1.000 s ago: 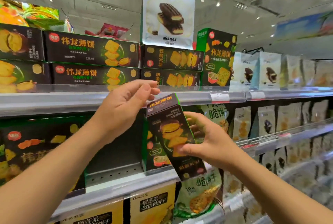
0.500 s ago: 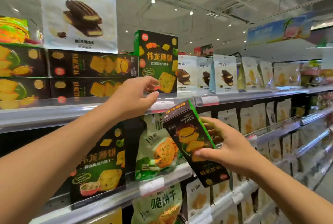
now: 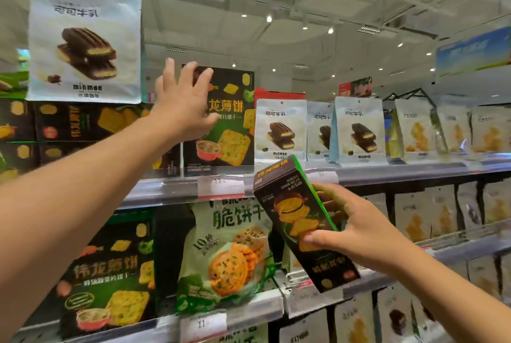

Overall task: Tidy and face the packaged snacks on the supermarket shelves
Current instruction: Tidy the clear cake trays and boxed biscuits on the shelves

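Head view: right hand grips a dark cracker box, tilted, in front of the top shelf's front edge. Left hand, fingers spread and holding nothing, reaches against an upright green box standing at that shelf's front edge.

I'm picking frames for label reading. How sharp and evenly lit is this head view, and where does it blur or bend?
Head view: bright ceiling spots, even light; glare on the shelf rail. The left hand is motion-smeared, the boxes at far left are blurred. The held box in the right hand is fairly sharp. Wide-angle bending curves the shelf lines.
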### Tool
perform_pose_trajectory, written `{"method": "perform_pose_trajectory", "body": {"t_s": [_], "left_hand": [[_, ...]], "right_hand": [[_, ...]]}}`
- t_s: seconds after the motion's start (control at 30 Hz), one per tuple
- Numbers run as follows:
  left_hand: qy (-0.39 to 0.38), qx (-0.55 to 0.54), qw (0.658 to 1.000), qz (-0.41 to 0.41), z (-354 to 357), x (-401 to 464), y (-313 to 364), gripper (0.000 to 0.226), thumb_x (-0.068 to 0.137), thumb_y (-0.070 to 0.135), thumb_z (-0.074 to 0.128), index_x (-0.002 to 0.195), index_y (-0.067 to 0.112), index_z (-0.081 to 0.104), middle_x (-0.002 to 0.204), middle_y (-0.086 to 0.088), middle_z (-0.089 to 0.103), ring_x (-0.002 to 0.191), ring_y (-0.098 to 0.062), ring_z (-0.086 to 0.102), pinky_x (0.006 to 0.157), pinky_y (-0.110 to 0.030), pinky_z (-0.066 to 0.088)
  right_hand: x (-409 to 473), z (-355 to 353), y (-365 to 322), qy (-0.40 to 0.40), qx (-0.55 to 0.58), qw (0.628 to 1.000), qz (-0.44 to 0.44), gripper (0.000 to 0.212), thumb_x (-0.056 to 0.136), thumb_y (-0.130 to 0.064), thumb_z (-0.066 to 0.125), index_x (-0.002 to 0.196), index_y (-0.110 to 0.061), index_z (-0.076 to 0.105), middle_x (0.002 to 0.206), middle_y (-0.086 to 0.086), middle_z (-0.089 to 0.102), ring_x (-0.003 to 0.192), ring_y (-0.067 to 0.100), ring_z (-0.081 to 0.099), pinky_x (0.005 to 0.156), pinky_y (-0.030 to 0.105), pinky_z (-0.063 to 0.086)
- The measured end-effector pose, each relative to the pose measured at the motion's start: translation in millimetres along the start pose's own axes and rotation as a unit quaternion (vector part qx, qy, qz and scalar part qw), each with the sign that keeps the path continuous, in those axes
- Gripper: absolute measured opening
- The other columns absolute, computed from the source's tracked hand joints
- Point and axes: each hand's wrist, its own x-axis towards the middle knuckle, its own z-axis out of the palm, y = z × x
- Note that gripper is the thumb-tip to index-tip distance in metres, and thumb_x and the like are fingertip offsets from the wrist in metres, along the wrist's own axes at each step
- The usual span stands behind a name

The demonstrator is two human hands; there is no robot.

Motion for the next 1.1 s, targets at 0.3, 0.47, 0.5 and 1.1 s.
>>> {"method": "perform_pose_trajectory", "body": {"t_s": [0.3,0.47,0.5,1.1], "left_hand": [[-0.007,-0.108,0.993,-0.048,-11,14,-6,0.103,0.082,0.052,0.067,0.153,0.01,0.006,0.148,-0.017,0.028,0.135,-0.035,0.035,0.109,-0.054,0.033],[0.037,-0.32,0.942,-0.09,-17,14,-1,0.086,0.077,0.032,0.079,0.143,0.018,0.026,0.128,-0.007,0.027,0.1,-0.019,0.044,0.048,-0.025,0.057],[0.042,-0.358,0.928,-0.099,-17,13,0,0.079,0.077,0.027,0.08,0.138,0.021,0.029,0.124,-0.005,0.028,0.093,-0.014,0.044,0.04,-0.023,0.053],[0.085,-0.602,0.793,-0.041,-31,10,43,0.051,0.085,0.016,0.074,0.127,0.023,0.047,0.106,0.005,0.061,0.086,0.003,0.068,0.062,-0.015,0.054]], "right_hand": [[21,3,1,-0.004,0.036,0.999,-0.015,0.08,0.058,-0.052,0.079,0.131,-0.05,0.047,0.114,-0.028,0.062,0.101,-0.004,0.061,0.076,0.01,0.047],[23,3,2,-0.003,0.037,0.999,-0.016,0.08,0.059,-0.052,0.079,0.132,-0.05,0.045,0.116,-0.029,0.06,0.104,-0.005,0.06,0.077,0.008,0.047],[23,3,3,-0.004,0.042,0.999,-0.016,0.081,0.059,-0.051,0.08,0.132,-0.049,0.046,0.115,-0.029,0.061,0.103,-0.005,0.06,0.076,0.008,0.046],[18,-15,31,-0.017,0.045,0.999,-0.01,0.078,0.064,-0.045,0.082,0.132,-0.052,0.045,0.118,-0.023,0.062,0.108,-0.001,0.059,0.083,0.021,0.048]]}}
